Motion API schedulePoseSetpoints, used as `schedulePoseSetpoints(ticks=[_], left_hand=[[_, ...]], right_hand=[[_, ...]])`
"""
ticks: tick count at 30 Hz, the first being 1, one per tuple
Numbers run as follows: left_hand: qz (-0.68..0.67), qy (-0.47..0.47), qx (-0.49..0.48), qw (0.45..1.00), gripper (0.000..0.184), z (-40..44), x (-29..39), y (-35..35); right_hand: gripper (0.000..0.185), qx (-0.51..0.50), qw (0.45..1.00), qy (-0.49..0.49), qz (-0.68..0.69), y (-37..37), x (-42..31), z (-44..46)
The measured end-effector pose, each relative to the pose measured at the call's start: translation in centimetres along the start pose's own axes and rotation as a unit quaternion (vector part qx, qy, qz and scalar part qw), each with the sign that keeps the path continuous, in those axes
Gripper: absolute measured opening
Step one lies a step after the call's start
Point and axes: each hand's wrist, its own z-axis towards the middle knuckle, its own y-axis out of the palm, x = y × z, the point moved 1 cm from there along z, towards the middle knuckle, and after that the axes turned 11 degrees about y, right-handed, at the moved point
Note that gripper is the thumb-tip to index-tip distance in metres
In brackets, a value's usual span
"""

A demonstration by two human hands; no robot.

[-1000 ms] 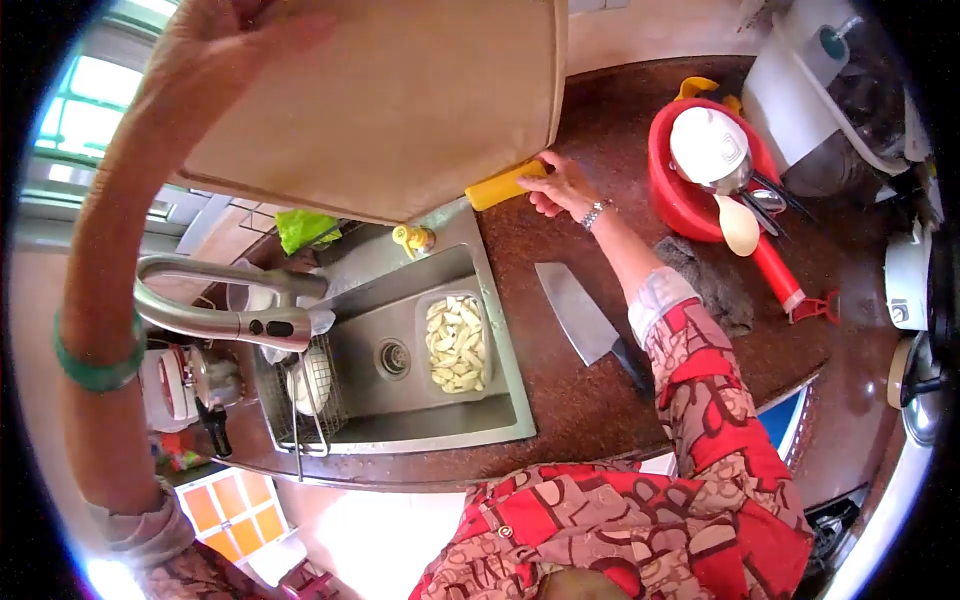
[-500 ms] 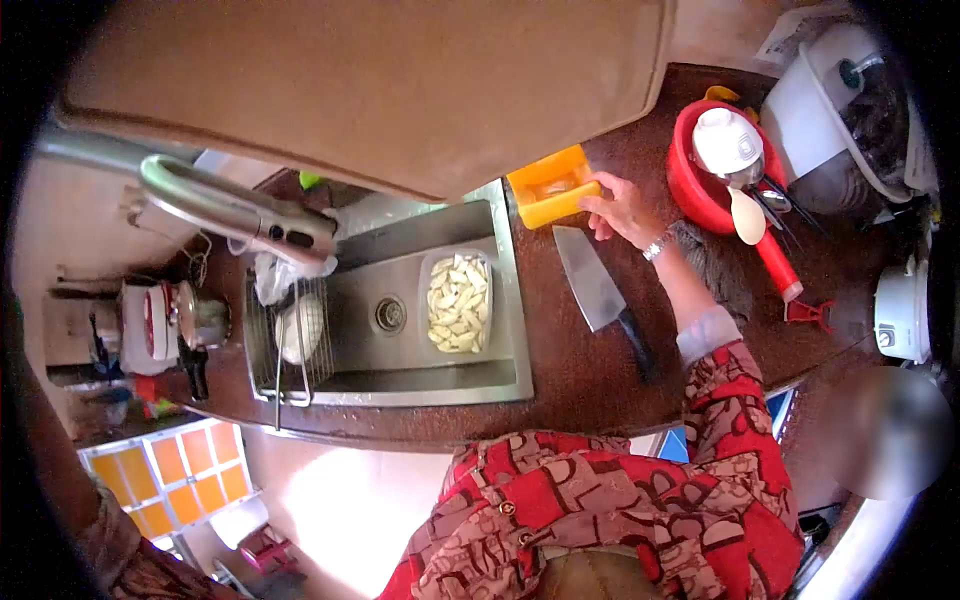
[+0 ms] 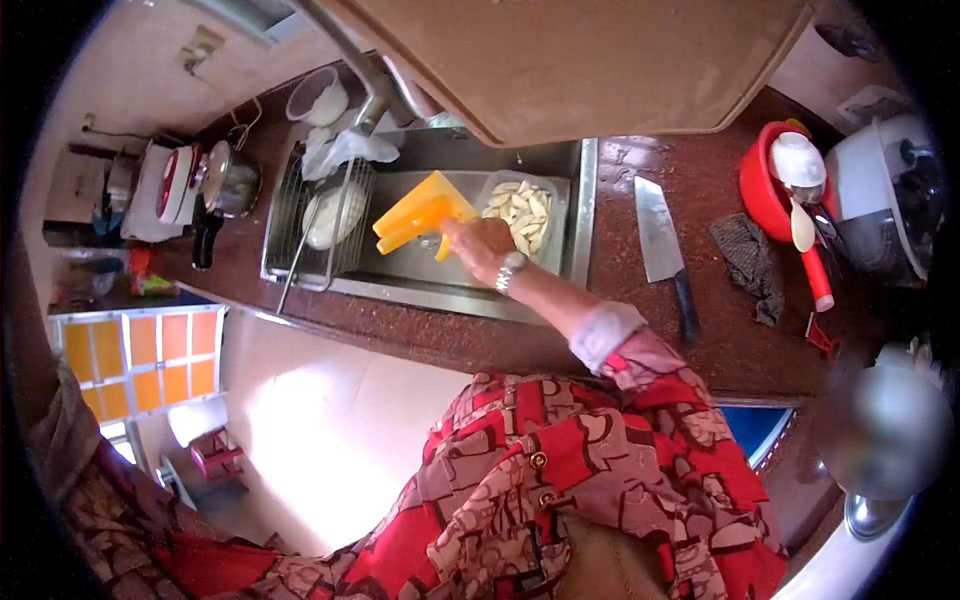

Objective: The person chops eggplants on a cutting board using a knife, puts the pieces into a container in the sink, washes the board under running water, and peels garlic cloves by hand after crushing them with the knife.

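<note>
My right hand (image 3: 480, 247) is closed on the edge of a yellow plastic container (image 3: 424, 212). The container is tilted over the steel sink (image 3: 400, 178). Just right of it in the sink, a clear tub of pale cut pieces (image 3: 520, 212) is partly covered by my fingers. A cleaver (image 3: 658, 232) with a dark handle lies on the counter to the right. My left sleeve (image 3: 110, 500) shows at the lower left, but the left hand is out of view.
A wire rack (image 3: 316, 262) holding a pale round item sits at the sink's left end. A large brown board (image 3: 600, 65) juts over the back. On the right are a dark cloth (image 3: 750, 262), a red bowl (image 3: 760, 190) and a white tub (image 3: 880, 180).
My right hand has carried the yellow container left from the counter behind the cleaver to over the sink, tipping it. The view has shifted as well.
</note>
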Motion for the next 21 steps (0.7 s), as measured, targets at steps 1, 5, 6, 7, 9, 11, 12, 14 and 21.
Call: schedulePoseSetpoints(ticks=[1, 5, 6, 7, 9, 11, 12, 14, 21], left_hand=[[0.0, -0.009, 0.009, 1.0, 0.016, -0.7, -0.2, -0.6], [-0.009, -0.035, 0.033, 0.999, 0.016, -2.5, -1.0, -2.0], [-0.01, -0.038, 0.036, 0.999, 0.016, -2.6, -1.0, -2.1], [-0.012, -0.039, 0.036, 0.998, 0.016, -2.5, -1.2, -2.1], [-0.019, -0.032, 0.031, 0.999, 0.016, -1.9, -1.2, -1.7], [-0.028, -0.015, 0.017, 0.999, 0.016, -0.6, -1.1, -0.9], [-0.033, -0.005, 0.008, 0.999, 0.016, 0.3, -0.9, -0.3], [-0.043, 0.021, -0.012, 0.999, 0.016, 2.3, -0.2, 1.1], [-0.082, 0.132, -0.086, 0.984, 0.016, 11.9, 4.1, 7.7]], right_hand=[[0.012, -0.003, 1.0, -0.004, 0.002, 0.7, -0.4, 0.3], [0.012, 0.001, 1.0, -0.009, 0.012, 1.8, -0.5, 1.1], [0.012, 0.005, 1.0, -0.006, 0.022, 1.6, -0.3, 1.2], [0.023, -0.011, 1.0, 0.001, 0.018, 1.2, -0.1, 1.0], [0.032, -0.053, 0.987, 0.082, 0.128, 0.9, 0.4, 0.3], [0.056, -0.155, 0.906, 0.203, 0.338, -0.4, 1.9, -0.9], [0.056, -0.139, 0.907, 0.21, 0.337, -1.5, 2.9, -1.3], [0.055, -0.175, 0.882, 0.201, 0.389, -3.6, 4.9, -2.5], [0.048, -0.035, 0.866, 0.301, 0.397, -13.4, 13.6, -5.2]])
